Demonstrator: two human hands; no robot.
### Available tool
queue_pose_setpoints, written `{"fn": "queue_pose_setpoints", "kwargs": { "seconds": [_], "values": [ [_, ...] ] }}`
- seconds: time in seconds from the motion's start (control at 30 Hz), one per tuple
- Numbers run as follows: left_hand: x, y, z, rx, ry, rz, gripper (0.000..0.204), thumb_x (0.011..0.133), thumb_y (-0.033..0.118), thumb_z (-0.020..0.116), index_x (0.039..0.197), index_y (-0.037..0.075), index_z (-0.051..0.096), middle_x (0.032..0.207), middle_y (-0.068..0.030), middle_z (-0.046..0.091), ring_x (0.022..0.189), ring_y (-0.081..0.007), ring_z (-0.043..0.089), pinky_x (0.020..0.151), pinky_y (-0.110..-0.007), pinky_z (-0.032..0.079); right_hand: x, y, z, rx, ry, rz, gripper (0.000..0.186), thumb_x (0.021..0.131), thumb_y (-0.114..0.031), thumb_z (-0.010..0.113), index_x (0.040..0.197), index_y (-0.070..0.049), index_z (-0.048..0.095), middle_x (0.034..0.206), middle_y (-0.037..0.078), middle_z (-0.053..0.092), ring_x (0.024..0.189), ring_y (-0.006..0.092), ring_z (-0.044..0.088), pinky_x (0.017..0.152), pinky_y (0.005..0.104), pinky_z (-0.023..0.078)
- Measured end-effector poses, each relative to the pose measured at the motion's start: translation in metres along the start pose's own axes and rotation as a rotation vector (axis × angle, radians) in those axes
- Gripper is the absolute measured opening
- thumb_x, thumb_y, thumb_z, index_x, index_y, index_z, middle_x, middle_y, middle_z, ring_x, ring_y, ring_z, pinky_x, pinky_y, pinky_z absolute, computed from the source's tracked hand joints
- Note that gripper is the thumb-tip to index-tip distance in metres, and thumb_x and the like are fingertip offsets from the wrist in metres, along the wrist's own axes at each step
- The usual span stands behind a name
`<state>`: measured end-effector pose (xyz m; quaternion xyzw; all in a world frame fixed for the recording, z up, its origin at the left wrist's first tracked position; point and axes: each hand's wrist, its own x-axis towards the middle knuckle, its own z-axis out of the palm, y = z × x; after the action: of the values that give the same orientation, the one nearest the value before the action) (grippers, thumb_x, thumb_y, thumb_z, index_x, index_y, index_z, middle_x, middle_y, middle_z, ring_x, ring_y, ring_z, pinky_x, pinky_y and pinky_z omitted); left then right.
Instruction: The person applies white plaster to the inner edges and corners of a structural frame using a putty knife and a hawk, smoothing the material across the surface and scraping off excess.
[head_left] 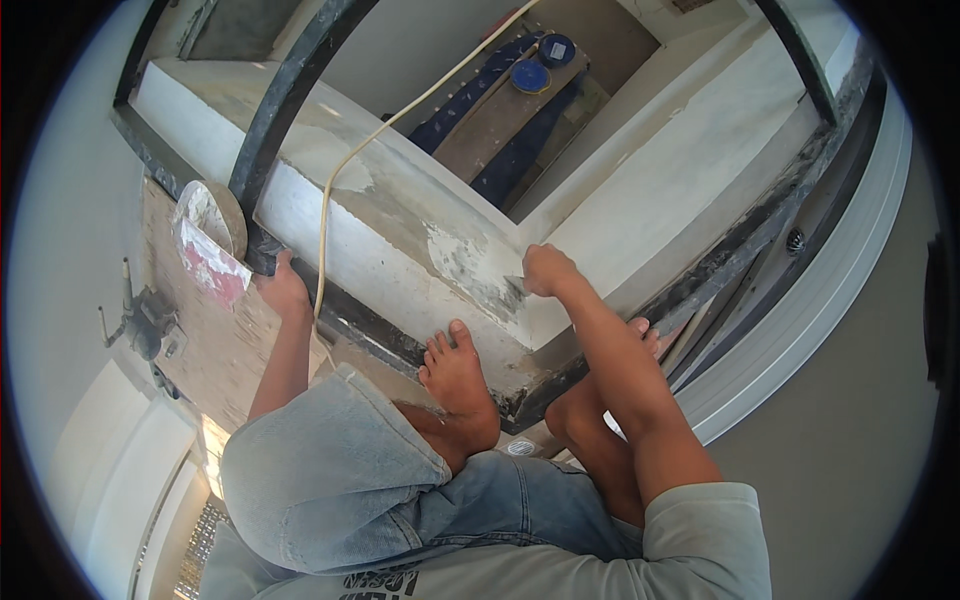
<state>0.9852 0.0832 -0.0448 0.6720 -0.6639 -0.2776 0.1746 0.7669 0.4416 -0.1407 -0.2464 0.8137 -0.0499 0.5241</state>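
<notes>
My right hand (548,270) is closed around a small putty knife (516,285), most of it hidden by the fingers. Its dark blade lies against the corner of a white ledge (478,262), beside a patch of wet, grey-white putty (462,258). On the left, my left hand (284,290) is closed at the edge of a broad, putty-smeared blade (212,265) with pinkish-red showing through; its handle is hidden. Just beyond that blade is a round container (212,212) with white putty inside, and I cannot tell whether the two are joined.
A dark metal frame (290,100) rises in front of the ledge, its lower bar running beside my bare foot (462,385). A cream cable (345,165) crosses the ledge. Far below, blue-lidded buckets (530,76) stand on a brown board. White panels (800,330) curve along the right.
</notes>
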Motion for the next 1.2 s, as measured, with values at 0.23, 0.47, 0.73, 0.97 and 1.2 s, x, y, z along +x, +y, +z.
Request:
{"fn": "queue_pose_setpoints", "kwargs": {
  "seconds": [0.23, 0.47, 0.73, 0.97, 1.2],
  "values": [
    [-0.003, 0.007, -0.009, -0.074, -0.015, -0.086, 0.071, 0.080, 0.021, 0.073, 0.134, -0.017, 0.049, 0.133, -0.0283, 0.061, 0.119, -0.0395, 0.060, 0.105, -0.042, 0.044, 0.001, -0.009, -0.049, 0.023, -0.270, 0.001, 0.039, 0.080, -0.011, 0.070, 0.117, 0.002, 0.069, 0.121, 0.025, 0.070, 0.115, 0.0408, 0.067, 0.099, 0.0478, 0.055],
    [0.007, -0.012, -0.008, -0.126, 0.006, 0.004, 0.058, 0.082, 0.017, 0.072, 0.127, -0.015, 0.054, 0.127, -0.0244, 0.065, 0.113, -0.0356, 0.062, 0.103, -0.041, 0.045, 0.032, 0.006, -0.078, 0.024, -0.234, -0.044, 0.035, 0.080, -0.013, 0.068, 0.112, 0.001, 0.072, 0.120, 0.026, 0.070, 0.111, 0.0413, 0.068, 0.096, 0.0488, 0.056],
    [-0.006, 0.011, 0.015, -0.011, 0.046, 0.090, 0.072, 0.080, 0.015, 0.072, 0.140, -0.015, 0.046, 0.141, -0.0246, 0.058, 0.128, -0.0360, 0.056, 0.111, -0.040, 0.040, 0.041, 0.042, -0.022, 0.062, -0.131, -0.077, 0.032, 0.077, -0.010, 0.068, 0.106, 0.005, 0.073, 0.112, 0.026, 0.072, 0.105, 0.0421, 0.070, 0.092, 0.0477, 0.057],
    [0.011, -0.016, -0.002, -0.049, 0.042, 0.006, 0.063, 0.080, 0.014, 0.073, 0.132, -0.016, 0.052, 0.131, -0.0245, 0.064, 0.116, -0.0362, 0.062, 0.104, -0.041, 0.045, 0.024, -0.001, 0.000, -0.063, -0.241, 0.055, 0.041, 0.081, -0.013, 0.072, 0.120, 0.000, 0.069, 0.133, 0.023, 0.064, 0.123, 0.0392, 0.064, 0.102, 0.0472, 0.054],
    [-0.001, 0.010, -0.008, -0.102, -0.031, -0.041, 0.055, 0.082, 0.012, 0.072, 0.128, -0.014, 0.055, 0.125, -0.0209, 0.066, 0.110, -0.0323, 0.064, 0.101, -0.040, 0.046, 0.043, 0.001, -0.010, -0.033, -0.267, -0.028, 0.038, 0.079, -0.012, 0.070, 0.114, 0.003, 0.070, 0.121, 0.025, 0.069, 0.116, 0.0404, 0.066, 0.098, 0.0462, 0.055]
  ]
}}
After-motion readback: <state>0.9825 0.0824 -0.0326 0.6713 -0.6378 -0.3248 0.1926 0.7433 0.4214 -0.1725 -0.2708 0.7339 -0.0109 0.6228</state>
